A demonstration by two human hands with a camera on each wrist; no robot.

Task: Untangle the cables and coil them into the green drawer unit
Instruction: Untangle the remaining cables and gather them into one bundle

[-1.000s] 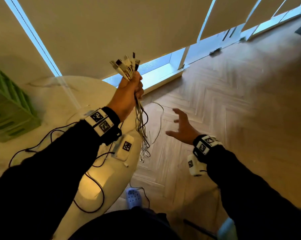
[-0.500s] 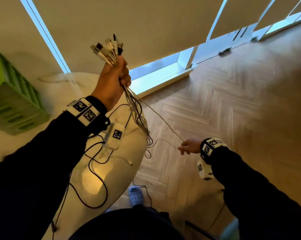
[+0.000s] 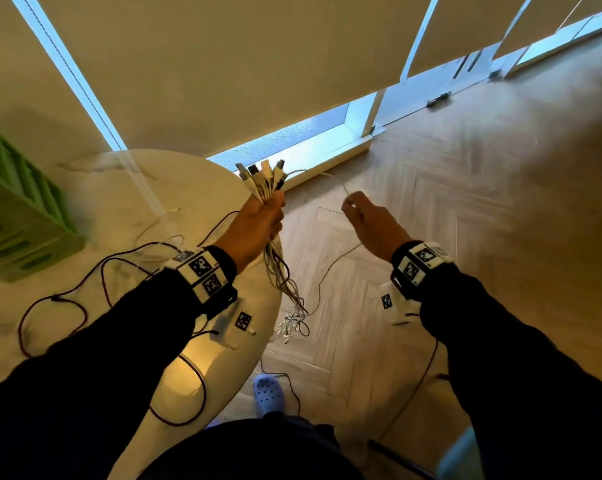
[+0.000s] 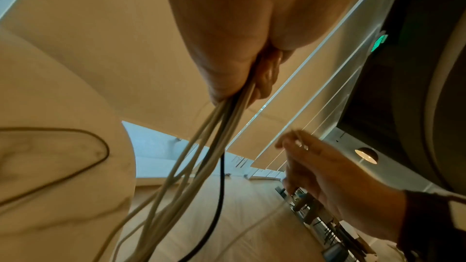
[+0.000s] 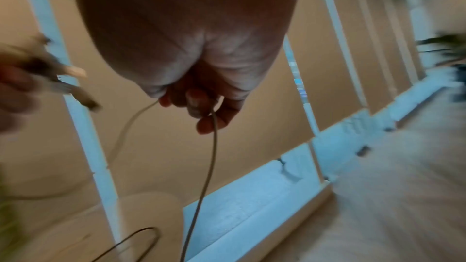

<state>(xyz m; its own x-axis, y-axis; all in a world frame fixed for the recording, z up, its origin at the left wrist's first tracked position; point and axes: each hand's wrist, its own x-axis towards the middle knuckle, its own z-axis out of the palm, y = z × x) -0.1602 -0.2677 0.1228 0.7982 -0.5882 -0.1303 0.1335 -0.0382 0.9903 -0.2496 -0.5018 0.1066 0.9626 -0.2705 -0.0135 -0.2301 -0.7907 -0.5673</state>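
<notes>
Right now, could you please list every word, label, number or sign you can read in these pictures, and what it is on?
No readable words or numbers in any view.
Wrist bands: black-and-white square marker patterns only, no letters.
Small white devices: the same marker squares.
Green lit sign high up: too blurred to read.

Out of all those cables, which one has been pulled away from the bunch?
The thin pale cable that the right hand pinches. It swings out alone over the floor, while the others hang together below the left hand, whose grip holds the cable bundle.
</notes>
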